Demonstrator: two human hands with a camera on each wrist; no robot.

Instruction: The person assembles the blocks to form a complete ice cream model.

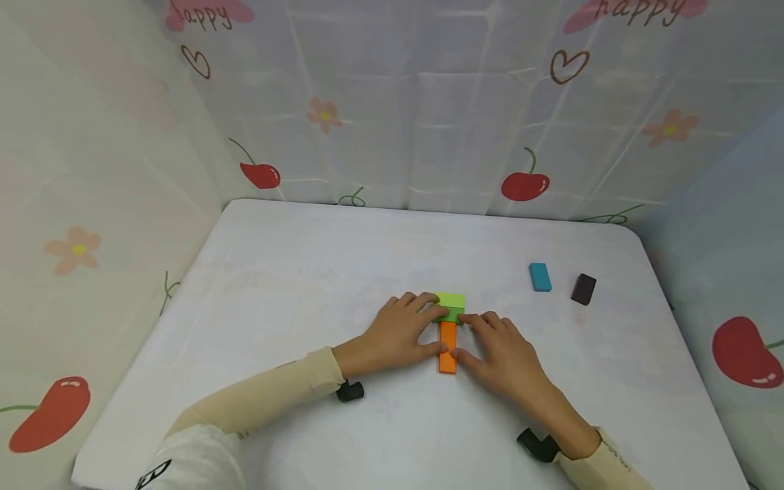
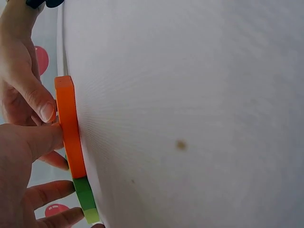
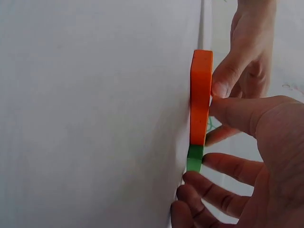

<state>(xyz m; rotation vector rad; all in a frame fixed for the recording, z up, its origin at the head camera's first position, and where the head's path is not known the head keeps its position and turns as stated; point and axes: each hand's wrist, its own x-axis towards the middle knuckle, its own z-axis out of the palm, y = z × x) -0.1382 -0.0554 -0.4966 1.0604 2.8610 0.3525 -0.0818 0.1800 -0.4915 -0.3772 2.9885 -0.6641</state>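
Note:
On the white table, an orange block (image 1: pixel 448 337) lies lengthwise with its far end against a green block (image 1: pixel 454 315). Directly beyond the green block is a light green block (image 1: pixel 452 299), forming a T-like shape. My left hand (image 1: pixel 401 333) comes in from the left; its thumb touches the orange block and its fingertips rest on the green pieces. From the right, my right hand (image 1: pixel 505 350) touches the orange block with its thumb and the green block's right end with its index finger. Fingers of both hands are spread and fairly straight, partly covering the green pieces.
A blue block (image 1: pixel 540 278) and a dark brown block (image 1: pixel 584 289) lie apart at the back right of the table (image 1: pixel 306 272). Patterned curtains (image 1: pixel 416 122) with cherries and flowers stand behind and beside it.

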